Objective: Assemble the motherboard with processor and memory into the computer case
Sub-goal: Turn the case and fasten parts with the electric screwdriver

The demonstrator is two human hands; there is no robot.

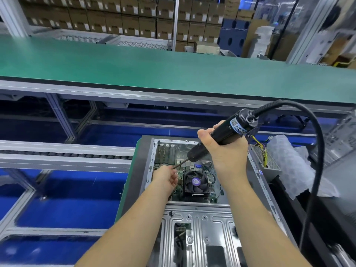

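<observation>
With the motherboard (pixel 194 182) already seated in the case (pixel 192 218), your right hand (pixel 227 151) grips the screwdriver (pixel 221 135) while your left hand (pixel 165 179) pinches its bit (pixel 181 163), so fastening remains.

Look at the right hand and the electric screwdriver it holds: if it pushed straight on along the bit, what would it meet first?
Probably the left hand: the electric screwdriver in the right hand aims its bit at those fingertips, with the motherboard just beyond. Depth is unclear.
</observation>
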